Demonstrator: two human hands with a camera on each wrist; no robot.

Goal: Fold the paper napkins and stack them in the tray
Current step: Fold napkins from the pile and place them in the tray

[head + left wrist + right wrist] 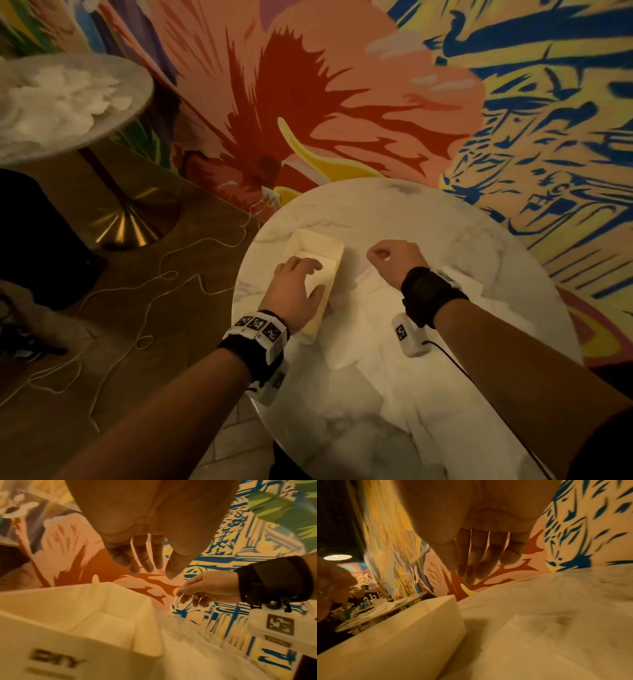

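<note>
Tray [334,245] under left hand [296,291] — right hand [395,262] beside.

There are two round marble tables: the near table [394,212] and a far table [137,85] at the upper left. One cream tray [334,245] stands on the near table. There are two hands, the left hand [296,287] and the right hand [397,260], and each wrist wears one band. The loose napkins [373,291] on the near table and the white heap [61,99] on the far table overlap too much to count.

marble table [445,240] | floral mural [308,102] | white cables [171,274] on floor
</note>
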